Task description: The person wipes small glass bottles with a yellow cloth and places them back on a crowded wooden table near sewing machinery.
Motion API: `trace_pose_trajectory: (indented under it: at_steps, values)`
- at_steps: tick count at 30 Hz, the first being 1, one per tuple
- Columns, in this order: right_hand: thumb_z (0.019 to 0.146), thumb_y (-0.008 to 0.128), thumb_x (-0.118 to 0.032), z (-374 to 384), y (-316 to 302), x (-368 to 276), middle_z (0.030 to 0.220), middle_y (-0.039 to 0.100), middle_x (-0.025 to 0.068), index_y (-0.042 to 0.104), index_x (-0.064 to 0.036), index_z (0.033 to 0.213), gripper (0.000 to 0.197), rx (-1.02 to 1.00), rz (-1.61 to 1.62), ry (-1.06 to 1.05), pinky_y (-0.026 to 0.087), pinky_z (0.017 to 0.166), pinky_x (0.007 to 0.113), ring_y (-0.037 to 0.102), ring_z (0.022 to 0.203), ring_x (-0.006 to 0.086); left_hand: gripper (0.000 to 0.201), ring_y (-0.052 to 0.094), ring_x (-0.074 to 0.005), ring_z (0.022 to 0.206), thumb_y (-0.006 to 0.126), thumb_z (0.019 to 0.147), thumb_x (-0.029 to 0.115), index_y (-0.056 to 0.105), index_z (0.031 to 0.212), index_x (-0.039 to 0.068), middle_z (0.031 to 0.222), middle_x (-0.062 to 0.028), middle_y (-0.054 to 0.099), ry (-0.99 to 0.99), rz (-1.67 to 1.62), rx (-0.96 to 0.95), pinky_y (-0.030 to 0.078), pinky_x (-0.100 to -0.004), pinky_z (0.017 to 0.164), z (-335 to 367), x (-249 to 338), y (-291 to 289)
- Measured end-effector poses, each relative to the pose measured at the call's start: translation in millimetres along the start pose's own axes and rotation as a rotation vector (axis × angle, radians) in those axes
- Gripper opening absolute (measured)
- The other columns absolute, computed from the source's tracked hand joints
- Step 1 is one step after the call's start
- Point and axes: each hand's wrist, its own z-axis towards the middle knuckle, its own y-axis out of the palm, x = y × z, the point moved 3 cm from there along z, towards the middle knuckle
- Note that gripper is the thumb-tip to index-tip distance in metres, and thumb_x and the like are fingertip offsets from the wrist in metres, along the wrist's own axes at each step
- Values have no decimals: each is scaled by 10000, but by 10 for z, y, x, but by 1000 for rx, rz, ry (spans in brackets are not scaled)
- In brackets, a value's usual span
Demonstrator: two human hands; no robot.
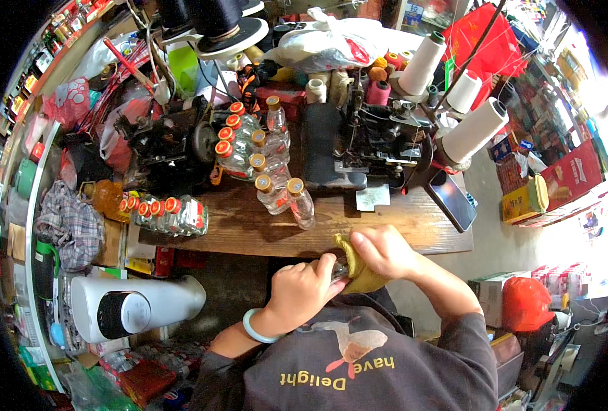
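Observation:
My left hand (296, 290), with a pale bangle at its wrist, is closed round a small clear bottle (338, 270) held just off the table's front edge. Most of that bottle is hidden by fingers and cloth. A yellow-green cloth (364, 272) is pinched in my right hand (387, 252) and pressed against the bottle. Beyond my hands, clear bottles with gold caps (274, 197) stand in a line on the wooden table (359, 229). Red-capped clear bottles (234, 156) cluster behind them. Another group of red-capped bottles (189, 215) sits at the table's left.
A dark sewing machine (174, 140) stands at the left and another sewing machine (389, 140) at the right. White thread cones (474, 134) rise beside it. A phone (452, 200) rests at the right edge. A white rounded appliance (136, 308) is at lower left.

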Motion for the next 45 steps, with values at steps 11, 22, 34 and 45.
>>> trace_pose_trajectory:
  at_steps: [11, 22, 34, 45]
  values:
    - [1020, 359, -376, -154, 187, 150, 865, 590, 62, 554, -16, 1038, 410, 3, 779, -44, 459, 739, 299, 561, 805, 154, 710, 670, -258, 938, 785, 749, 394, 481, 1235, -25, 1035, -174, 659, -227, -1056, -318, 513, -327, 813, 7, -117, 135]
    - [898, 573, -315, -92, 53, -91, 676, 603, 164, 523, -60, 905, 260, 53, -185, -65, 459, 515, 430, 608, 608, 356, 497, 653, -256, 631, 802, 670, 316, 515, 974, 46, 700, -75, 647, -115, -35, -236, 504, -351, 554, 60, 17, 29]
    - [1032, 409, -273, -152, 185, 173, 930, 550, 10, 544, -12, 1066, 296, -53, 806, 176, 430, 767, 252, 491, 878, 89, 599, 666, -294, 642, 769, 706, 457, 539, 1052, 26, 704, -135, 644, -56, -278, -177, 518, -362, 567, 26, -31, 52]
    - [904, 641, -296, -247, 278, 172, 904, 574, 0, 558, -59, 1001, 270, -8, 847, -68, 440, 717, 261, 504, 822, 73, 789, 436, -200, 1241, 793, 783, 279, 366, 1377, -15, 1287, -94, 507, -337, -1669, -647, 312, -323, 1072, 38, -65, 304]
